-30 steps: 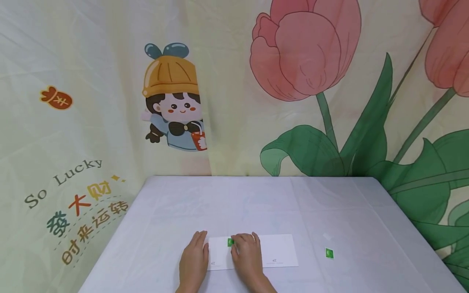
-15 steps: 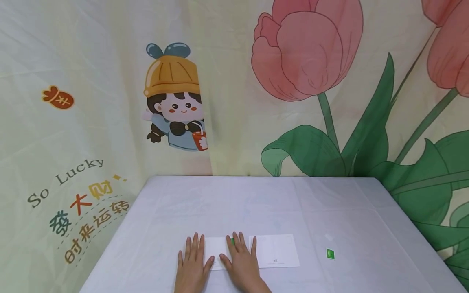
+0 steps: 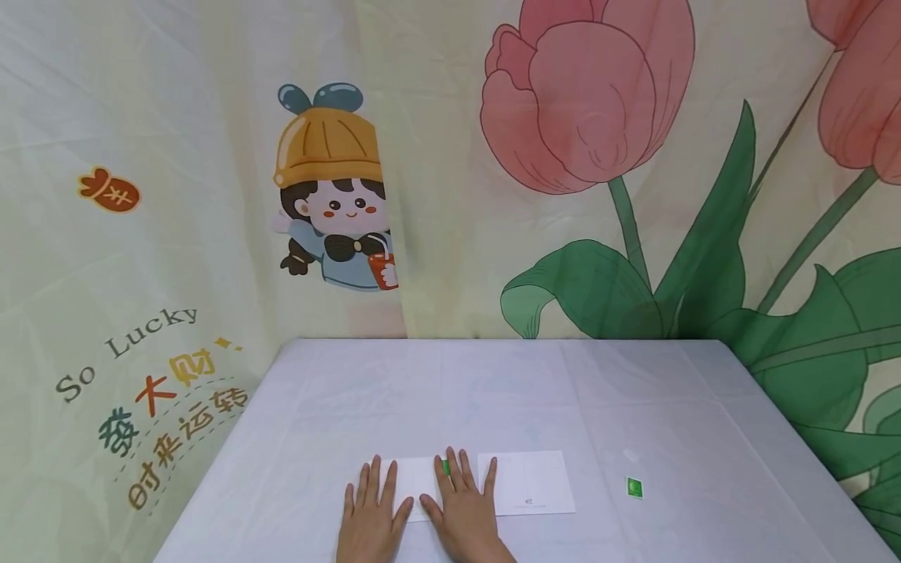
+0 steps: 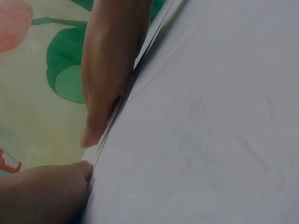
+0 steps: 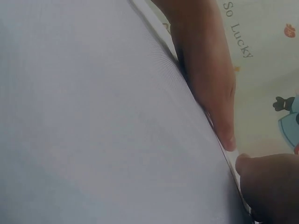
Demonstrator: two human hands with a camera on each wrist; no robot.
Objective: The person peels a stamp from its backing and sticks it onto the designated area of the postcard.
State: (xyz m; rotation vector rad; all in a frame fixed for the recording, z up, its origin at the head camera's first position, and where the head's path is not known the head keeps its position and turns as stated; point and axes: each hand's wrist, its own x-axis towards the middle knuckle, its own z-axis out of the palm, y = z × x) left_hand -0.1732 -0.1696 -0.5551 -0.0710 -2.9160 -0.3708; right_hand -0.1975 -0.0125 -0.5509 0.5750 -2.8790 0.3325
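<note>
Two white postcards lie side by side near the front of the table. My left hand (image 3: 369, 516) rests with straight, spread fingers over the left end of the left postcard (image 3: 414, 473). Flat on the same card is my right hand (image 3: 466, 516), its fingers extended and its little finger reaching the right postcard (image 3: 535, 481). A green stamp (image 3: 446, 467) on the left postcard shows between my right fingers, partly covered by them. Both wrist views catch the hands side-on at table level; there the left postcard (image 4: 99, 148) is a thin pale strip.
A second green stamp (image 3: 635, 488) lies by itself to the right of the cards. White cloth covers the table (image 3: 422, 391). Behind its far edge hangs a printed curtain (image 3: 450, 195) with tulips and a cartoon figure.
A second ago my right fingers were bent at the stamp's edge; now they lie flat across it. My left hand has spread its fingers. The loose stamp has stayed put.
</note>
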